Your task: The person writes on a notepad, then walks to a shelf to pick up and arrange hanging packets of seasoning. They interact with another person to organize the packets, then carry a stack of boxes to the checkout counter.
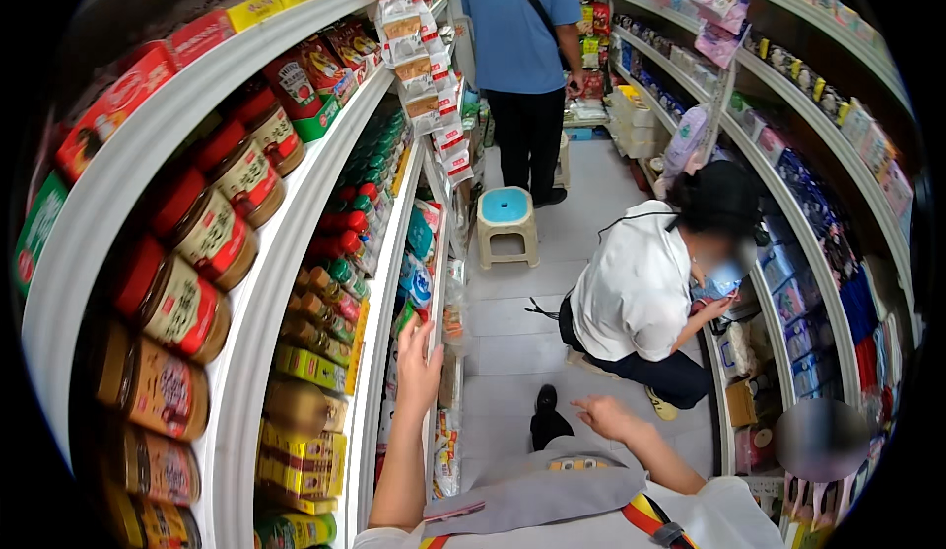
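Observation:
My left hand (419,371) is raised beside the left shelving, its fingers apart. Its fingertips are close to a small green packet (405,316) on a lower shelf; whether they touch it I cannot tell. Just beyond lie blue-and-white plastic bags (416,281). My right hand (606,417) hangs over the floor in front of my body, index finger stretched out, with nothing in it. On the shelf left of my left hand stand spice bottles (325,305) and yellow boxes (303,468). Higher up is a row of red-lidded glass jars (181,305).
A person in a white shirt (628,275) crouches at the right shelving (776,283), holding a packet. Farther along the aisle stands a person in a blue shirt (521,24). A plastic stool (507,216) with a blue seat is on the tiled floor (502,312). Hanging packets (417,68) line the left shelf end.

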`<state>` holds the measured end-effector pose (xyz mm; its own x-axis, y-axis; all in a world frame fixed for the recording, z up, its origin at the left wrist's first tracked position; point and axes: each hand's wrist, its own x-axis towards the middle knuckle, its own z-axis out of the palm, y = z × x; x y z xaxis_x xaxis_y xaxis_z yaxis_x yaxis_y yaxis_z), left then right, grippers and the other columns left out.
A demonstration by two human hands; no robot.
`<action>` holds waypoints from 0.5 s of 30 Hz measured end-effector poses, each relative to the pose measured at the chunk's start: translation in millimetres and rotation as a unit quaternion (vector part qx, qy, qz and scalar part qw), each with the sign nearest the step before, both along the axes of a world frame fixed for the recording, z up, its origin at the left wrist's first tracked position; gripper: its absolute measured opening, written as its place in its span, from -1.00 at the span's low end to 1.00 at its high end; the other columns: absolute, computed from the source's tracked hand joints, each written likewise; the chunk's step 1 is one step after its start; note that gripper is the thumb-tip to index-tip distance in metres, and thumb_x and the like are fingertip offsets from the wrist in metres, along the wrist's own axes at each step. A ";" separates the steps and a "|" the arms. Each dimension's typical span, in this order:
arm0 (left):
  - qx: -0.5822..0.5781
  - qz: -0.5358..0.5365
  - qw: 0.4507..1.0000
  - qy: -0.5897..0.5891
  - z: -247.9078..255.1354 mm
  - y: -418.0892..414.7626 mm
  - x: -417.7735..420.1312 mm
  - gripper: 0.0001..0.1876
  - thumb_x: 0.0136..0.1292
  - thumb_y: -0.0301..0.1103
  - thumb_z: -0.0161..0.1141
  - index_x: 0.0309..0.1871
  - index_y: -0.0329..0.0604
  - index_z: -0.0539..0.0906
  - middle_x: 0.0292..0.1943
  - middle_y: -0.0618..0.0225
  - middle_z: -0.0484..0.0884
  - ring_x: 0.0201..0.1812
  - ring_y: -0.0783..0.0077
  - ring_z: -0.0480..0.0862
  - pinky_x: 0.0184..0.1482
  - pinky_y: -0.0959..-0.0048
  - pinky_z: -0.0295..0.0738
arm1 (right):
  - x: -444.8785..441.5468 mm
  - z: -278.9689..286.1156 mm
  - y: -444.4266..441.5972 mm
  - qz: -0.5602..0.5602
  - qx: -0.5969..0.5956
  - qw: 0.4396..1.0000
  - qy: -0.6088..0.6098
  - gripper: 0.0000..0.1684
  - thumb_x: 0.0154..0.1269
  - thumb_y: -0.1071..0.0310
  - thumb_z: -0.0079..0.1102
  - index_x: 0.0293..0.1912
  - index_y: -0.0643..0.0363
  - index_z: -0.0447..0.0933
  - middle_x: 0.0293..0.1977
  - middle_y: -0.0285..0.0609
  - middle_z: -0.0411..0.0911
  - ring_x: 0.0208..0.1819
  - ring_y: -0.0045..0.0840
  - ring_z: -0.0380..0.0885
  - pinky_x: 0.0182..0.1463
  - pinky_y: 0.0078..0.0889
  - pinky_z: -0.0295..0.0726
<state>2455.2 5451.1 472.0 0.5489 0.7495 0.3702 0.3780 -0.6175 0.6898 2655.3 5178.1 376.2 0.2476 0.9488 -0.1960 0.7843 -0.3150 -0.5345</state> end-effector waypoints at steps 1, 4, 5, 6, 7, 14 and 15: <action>0.007 0.001 1.000 -0.007 -5.3 15.5 14.5 -0.61 0.20 -0.47 0.12 0.13 -0.28 0.47 0.28 0.02 0.29 0.26 0.01 0.35 0.25 0.27 0.26 | 16.8 -7.6 22.6 0.012 0.014 1.000 0.007 -0.66 0.28 0.27 0.05 0.04 0.11 0.48 -0.12 -0.01 0.55 -0.12 -0.09 0.54 -0.08 -0.09 0.53; 0.003 0.040 0.999 -0.018 13.4 65.0 54.7 -0.59 0.17 -0.47 0.16 0.13 -0.23 0.48 0.26 0.01 0.33 0.25 0.02 0.36 0.26 0.28 0.26 | 70.5 6.0 100.1 0.036 0.044 0.998 0.017 -0.65 0.28 0.28 0.06 0.05 0.12 0.48 -0.14 -0.01 0.55 -0.12 -0.09 0.53 -0.07 -0.12 0.52; 0.012 0.042 0.999 -0.032 9.5 82.9 68.5 -0.59 0.16 -0.47 0.16 0.13 -0.22 0.48 0.26 0.02 0.33 0.26 0.02 0.36 0.26 0.28 0.26 | 86.7 1.0 128.4 0.037 0.067 0.997 0.022 -0.65 0.27 0.29 0.08 0.05 0.11 0.48 -0.16 -0.01 0.55 -0.13 -0.10 0.53 -0.07 -0.15 0.52; -0.022 0.059 0.998 -0.008 17.5 102.2 84.7 -0.57 0.16 -0.45 0.17 0.14 -0.21 0.48 0.25 0.03 0.34 0.27 0.02 0.35 0.27 0.29 0.25 | 103.4 8.8 155.4 0.032 0.070 0.997 0.026 -0.65 0.26 0.30 0.09 0.04 0.11 0.49 -0.18 -0.01 0.54 -0.14 -0.11 0.52 -0.07 -0.17 0.51; -0.038 0.062 0.997 -0.002 26.4 120.6 98.1 -0.54 0.17 -0.45 0.18 0.17 -0.20 0.45 0.26 0.05 0.33 0.27 0.05 0.36 0.25 0.27 0.29 | 116.4 18.4 177.0 0.037 0.114 0.991 0.051 -0.64 0.26 0.30 0.09 0.05 0.12 0.48 -0.18 0.00 0.54 -0.14 -0.11 0.52 -0.07 -0.18 0.51; -0.062 0.062 0.992 -0.096 51.2 244.6 197.2 -0.45 0.22 -0.43 0.17 0.29 -0.25 0.32 0.22 0.04 0.36 0.24 0.19 0.39 0.19 0.32 0.38 | 215.5 57.2 317.5 -0.012 0.232 0.964 0.132 -0.63 0.29 0.29 0.07 0.08 0.17 0.46 -0.10 0.04 0.56 -0.09 -0.11 0.54 -0.03 -0.21 0.52; -0.087 0.073 0.988 -0.109 54.8 262.0 211.9 -0.43 0.22 -0.40 0.19 0.30 -0.25 0.31 0.24 0.03 0.35 0.26 0.18 0.38 0.23 0.32 0.33 | 228.6 62.4 331.7 -0.022 0.256 0.952 0.165 -0.63 0.29 0.30 0.07 0.08 0.17 0.46 -0.12 0.03 0.57 -0.11 -0.14 0.56 -0.04 -0.24 0.53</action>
<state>2667.1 5713.1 526.8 0.3517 0.8776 0.3257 0.2861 -0.4320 0.8553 2883.9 5509.7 438.6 0.2948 0.9309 0.2155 0.5386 0.0244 -0.8422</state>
